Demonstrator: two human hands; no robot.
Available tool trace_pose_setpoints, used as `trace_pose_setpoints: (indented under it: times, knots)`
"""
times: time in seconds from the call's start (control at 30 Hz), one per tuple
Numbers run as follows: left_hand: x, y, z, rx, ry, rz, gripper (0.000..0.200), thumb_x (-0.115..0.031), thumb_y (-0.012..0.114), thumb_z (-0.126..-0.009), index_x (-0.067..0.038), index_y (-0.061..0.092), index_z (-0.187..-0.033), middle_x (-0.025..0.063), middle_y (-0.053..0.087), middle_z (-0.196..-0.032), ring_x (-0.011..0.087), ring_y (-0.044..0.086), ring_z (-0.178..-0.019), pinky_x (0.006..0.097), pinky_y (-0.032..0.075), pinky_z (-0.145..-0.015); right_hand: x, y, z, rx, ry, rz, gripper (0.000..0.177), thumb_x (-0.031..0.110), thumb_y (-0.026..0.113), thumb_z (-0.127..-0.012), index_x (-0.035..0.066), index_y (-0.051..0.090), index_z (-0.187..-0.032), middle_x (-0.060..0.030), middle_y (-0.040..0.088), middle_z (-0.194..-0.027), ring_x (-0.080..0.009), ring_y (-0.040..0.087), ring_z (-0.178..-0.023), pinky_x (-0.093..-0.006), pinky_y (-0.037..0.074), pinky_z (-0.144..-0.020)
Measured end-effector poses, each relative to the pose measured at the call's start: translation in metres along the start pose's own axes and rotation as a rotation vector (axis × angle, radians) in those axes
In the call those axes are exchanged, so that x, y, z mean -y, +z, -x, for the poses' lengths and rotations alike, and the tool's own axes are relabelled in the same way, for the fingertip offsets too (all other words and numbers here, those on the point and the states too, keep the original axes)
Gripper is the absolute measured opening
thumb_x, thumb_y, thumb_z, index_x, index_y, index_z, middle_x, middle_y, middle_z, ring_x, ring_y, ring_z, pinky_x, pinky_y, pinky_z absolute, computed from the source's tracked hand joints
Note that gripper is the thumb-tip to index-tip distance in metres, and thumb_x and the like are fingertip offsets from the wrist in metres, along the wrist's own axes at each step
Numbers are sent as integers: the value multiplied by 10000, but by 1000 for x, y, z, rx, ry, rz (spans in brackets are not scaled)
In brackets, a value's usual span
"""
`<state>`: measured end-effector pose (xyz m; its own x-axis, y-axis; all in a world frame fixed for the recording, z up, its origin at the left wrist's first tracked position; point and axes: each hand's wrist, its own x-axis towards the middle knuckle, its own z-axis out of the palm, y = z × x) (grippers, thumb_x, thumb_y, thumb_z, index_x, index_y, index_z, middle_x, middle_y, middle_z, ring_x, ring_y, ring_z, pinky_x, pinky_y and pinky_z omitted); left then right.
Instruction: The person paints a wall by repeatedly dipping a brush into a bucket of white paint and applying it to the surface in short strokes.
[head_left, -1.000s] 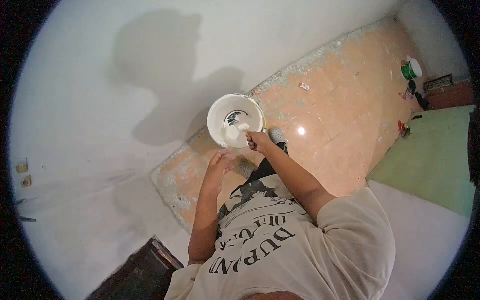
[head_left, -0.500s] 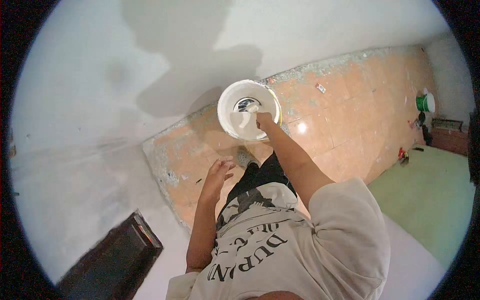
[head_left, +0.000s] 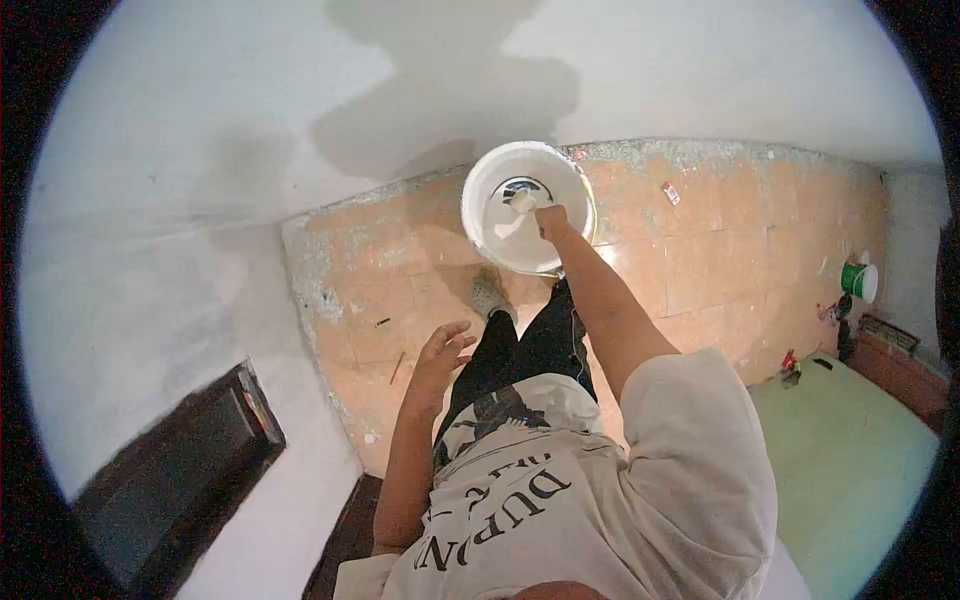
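Observation:
A white bucket (head_left: pixel 478 222) with whitish liquid inside stands on the tiled floor in front of my feet, close to the wall. Over its opening, my right hand (head_left: pixel 550 222) is closed around a pale-headed tool (head_left: pixel 522 202). The tool's head is down inside the bucket, and its handle is hidden by my fingers. My left hand (head_left: pixel 443 350) hangs to the left of my black trousers, fingers apart and nothing in it.
The white wall (head_left: pixel 640 70) runs behind the bucket, and my shadow falls on it. Orange tiles (head_left: pixel 700 270) with pale stains cover the floor. A small box (head_left: pixel 670 193) lies to the right. Farther right are a green-and-white bucket (head_left: pixel 856 282) and a green surface (head_left: pixel 850 440). A dark door (head_left: pixel 180 470) is at lower left.
The view has shifted, so the bucket appears a little higher and farther right. My right hand stays over it, closed on the tool; my left hand is still open by my side.

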<state>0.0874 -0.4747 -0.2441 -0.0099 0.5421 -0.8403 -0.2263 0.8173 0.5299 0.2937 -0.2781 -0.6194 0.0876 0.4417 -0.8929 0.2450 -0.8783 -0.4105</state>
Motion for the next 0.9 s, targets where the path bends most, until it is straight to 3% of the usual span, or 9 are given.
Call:
trace_pose_setpoints:
  times: [0.13,0.23,0.27,0.33,0.53,0.63,0.7,0.83,0.9]
  knots:
    - [8,5,8,-11,6,49,510,-415,576,-963,-30,524,-1294,147,522,-1358,303,530,-1250,450,427,-1025,19,1,26,-21,93,-97,234,107,639,-888,45,538,-686,-74,512,-582,-174,512,-519,-365,303,-362]
    - [12,8,12,-43,-3,60,506,-404,579,-962,-26,523,-1293,143,531,-1348,297,534,-1247,441,433,-1020,23,4,21,-61,-56,280,191,122,642,-891,33,597,-727,-82,549,-585,-195,567,-540,-377,347,-378]
    - [13,9,13,-48,-5,65,506,-404,579,-962,-26,523,-1293,143,531,-1348,297,534,-1247,441,433,-1020,25,-1,18,94,-323,897,187,176,624,-878,17,648,-782,-117,618,-645,-218,604,-533,-378,423,-436]
    - [10,11,15,-46,-15,74,510,-399,582,-960,-22,519,-1297,138,540,-1337,288,544,-1238,431,445,-1007,21,0,8,266,-598,1513,247,229,607,-865,2,698,-837,-151,687,-705,-240,642,-527,-379,498,-495]
    - [18,13,15,-73,7,100,461,-370,568,-975,-29,541,-1285,122,555,-1318,283,563,-1216,426,458,-990,-7,14,-10,79,-720,971,140,120,669,-719,-7,681,-662,-115,609,-546,-199,566,-449,-413,449,-471]
    - [22,13,13,-71,39,109,457,-369,571,-972,-34,546,-1283,121,556,-1317,283,564,-1216,425,458,-990,11,2,24,369,-820,1026,187,142,674,-706,-11,661,-600,-128,618,-536,-219,582,-465,-416,451,-470]
    - [20,13,12,-67,58,124,464,-375,575,-968,-37,547,-1284,122,556,-1317,283,563,-1217,423,458,-990,18,1,40,525,-715,1143,220,174,706,-681,-26,657,-603,-141,626,-547,-238,563,-452,-420,453,-472]
    - [10,14,5,-49,67,106,496,-408,579,-955,-40,545,-1287,129,553,-1319,283,557,-1220,423,452,-995,41,4,62,452,-311,692,217,168,751,-723,-12,675,-629,-88,575,-534,-168,479,-420,-342,381,-384]
    - [8,14,2,-40,68,120,506,-418,578,-952,-41,541,-1288,130,550,-1322,283,553,-1224,423,444,-1002,45,-1,75,443,-325,604,202,167,750,-755,-5,682,-674,-71,555,-557,-135,444,-428,-308,331,-367]
